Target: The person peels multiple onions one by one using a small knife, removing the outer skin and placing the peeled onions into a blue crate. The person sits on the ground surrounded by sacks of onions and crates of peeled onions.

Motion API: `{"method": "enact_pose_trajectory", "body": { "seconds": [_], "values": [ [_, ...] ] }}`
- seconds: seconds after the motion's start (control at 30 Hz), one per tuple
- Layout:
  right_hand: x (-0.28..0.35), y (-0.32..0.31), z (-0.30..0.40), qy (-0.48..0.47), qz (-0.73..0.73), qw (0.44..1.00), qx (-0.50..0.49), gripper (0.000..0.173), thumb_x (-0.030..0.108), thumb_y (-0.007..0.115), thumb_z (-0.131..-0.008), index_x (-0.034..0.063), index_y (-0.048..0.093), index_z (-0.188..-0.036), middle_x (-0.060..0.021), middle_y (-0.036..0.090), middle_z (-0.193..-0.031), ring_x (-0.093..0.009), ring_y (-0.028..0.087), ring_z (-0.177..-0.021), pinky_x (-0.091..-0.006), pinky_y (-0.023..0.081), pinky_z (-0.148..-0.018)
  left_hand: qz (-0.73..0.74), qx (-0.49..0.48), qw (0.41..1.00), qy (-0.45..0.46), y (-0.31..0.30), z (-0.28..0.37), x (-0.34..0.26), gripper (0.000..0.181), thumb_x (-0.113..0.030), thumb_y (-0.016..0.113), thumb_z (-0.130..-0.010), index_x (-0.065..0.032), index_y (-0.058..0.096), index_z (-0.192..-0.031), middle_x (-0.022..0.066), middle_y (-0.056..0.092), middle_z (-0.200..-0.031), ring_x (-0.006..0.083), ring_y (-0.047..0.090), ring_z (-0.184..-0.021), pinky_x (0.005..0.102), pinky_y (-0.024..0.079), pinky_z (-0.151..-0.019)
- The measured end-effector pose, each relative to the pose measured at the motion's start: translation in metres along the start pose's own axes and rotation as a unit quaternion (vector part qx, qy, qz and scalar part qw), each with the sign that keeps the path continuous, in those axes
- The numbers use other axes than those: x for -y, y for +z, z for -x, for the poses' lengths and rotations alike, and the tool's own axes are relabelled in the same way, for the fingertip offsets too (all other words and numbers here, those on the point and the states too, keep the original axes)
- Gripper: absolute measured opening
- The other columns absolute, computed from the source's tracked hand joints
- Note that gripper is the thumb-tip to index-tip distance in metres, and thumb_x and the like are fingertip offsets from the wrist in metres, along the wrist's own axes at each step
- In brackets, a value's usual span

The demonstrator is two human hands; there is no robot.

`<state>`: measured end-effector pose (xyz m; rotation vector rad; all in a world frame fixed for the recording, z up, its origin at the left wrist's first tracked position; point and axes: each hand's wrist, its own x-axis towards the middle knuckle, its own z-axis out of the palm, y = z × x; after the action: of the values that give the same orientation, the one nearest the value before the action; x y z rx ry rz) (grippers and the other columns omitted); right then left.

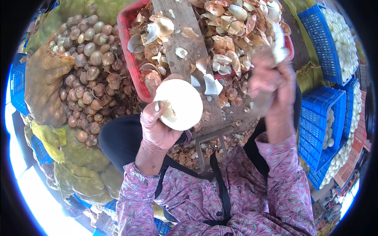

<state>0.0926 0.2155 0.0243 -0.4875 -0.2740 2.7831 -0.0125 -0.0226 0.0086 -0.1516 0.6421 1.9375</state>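
My left hand (158, 124) grips a large peeled white onion (180, 104), with the thumb pressed on its near side. My right hand (270, 79) is raised to the right, above the edge of the red plastic tub (133, 65), and strongly blurred. A white strip of onion peel (279, 44) shows at its far side. Below its fingers is a greyish blurred shape (261, 103), too smeared to name. Between the hands runs a wooden plank (189, 44) laid across the tub, with white onion scraps (212, 85) on it.
Brown onion skins (224, 44) fill the tub. Unpeeled onions (91, 73) spill from a mesh sack (47, 79) on the left. Blue plastic crates (322, 126) with peeled white onions (339, 44) stand on the right. Skins litter the floor around a metal frame (214, 135) before me.
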Motion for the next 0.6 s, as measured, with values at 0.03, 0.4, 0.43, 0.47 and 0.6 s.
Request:
{"method": "enact_pose_trajectory", "body": {
  "seconds": [0.03, 0.4, 0.43, 0.47, 0.6],
  "values": [
    [0.021, 0.006, -0.001, -0.039, 0.010, 0.999, -0.028, 0.017, 0.022, 0.058, -0.092, 0.0056, 0.058, -0.091, 0.0041, 0.047, -0.058, -0.004, 0.039, -0.041, -0.0242, 0.039, -0.041, -0.014, -0.043, 0.999, 0.013, 0.005, -0.002, 0.001, 0.071, -0.034, 0.072, -0.075, -0.0081, 0.039, -0.133, 0.0195, 0.056, -0.117, 0.0383, 0.060, -0.103, 0.0573, 0.056, -0.072],
    [-0.076, -0.011, 0.029, -0.096, 0.844, 0.519, 0.099, 0.024, 0.000, 0.060, -0.076, 0.0000, 0.044, -0.094, -0.0146, 0.049, -0.088, -0.029, 0.059, -0.069, -0.0396, 0.049, -0.052, -0.202, -0.148, 0.961, 0.112, 0.018, -0.015, 0.007, 0.065, -0.017, 0.077, -0.076, -0.0014, 0.041, -0.129, 0.0083, 0.057, -0.112, 0.0189, 0.058, -0.104, 0.0334, 0.049, -0.090],
    [-0.080, -0.008, 0.030, -0.049, 0.862, 0.496, 0.093, 0.024, 0.001, 0.060, -0.076, 0.0004, 0.043, -0.093, -0.0149, 0.049, -0.086, -0.030, 0.060, -0.070, -0.0408, 0.049, -0.052, -0.211, -0.151, 0.957, 0.126, 0.021, -0.016, 0.009, 0.066, -0.017, 0.078, -0.075, -0.0015, 0.042, -0.128, 0.0079, 0.057, -0.112, 0.0188, 0.058, -0.103, 0.0334, 0.049, -0.090],
    [-0.087, -0.011, 0.032, -0.123, 0.858, 0.486, 0.109, 0.023, 0.001, 0.059, -0.076, 0.0016, 0.042, -0.092, -0.0159, 0.048, -0.082, -0.033, 0.058, -0.060, -0.0413, 0.048, -0.049, -0.221, -0.153, 0.953, 0.139, 0.022, -0.017, 0.010, 0.066, -0.018, 0.079, -0.074, -0.0017, 0.042, -0.127, 0.0075, 0.057, -0.111, 0.0186, 0.058, -0.103, 0.0334, 0.049, -0.091],
    [-0.096, -0.016, 0.016, -0.104, 0.894, 0.434, 0.051, 0.027, 0.002, 0.062, -0.074, 0.0011, 0.042, -0.093, -0.0160, 0.050, -0.082, -0.034, 0.059, -0.058, -0.0405, 0.048, -0.047, -0.247, -0.189, 0.935, 0.170, 0.025, -0.023, 0.014, 0.066, -0.016, 0.081, -0.070, -0.0013, 0.045, -0.124, 0.0057, 0.057, -0.107, 0.0163, 0.058, -0.097, 0.0310, 0.049, -0.088]
  ]
}}
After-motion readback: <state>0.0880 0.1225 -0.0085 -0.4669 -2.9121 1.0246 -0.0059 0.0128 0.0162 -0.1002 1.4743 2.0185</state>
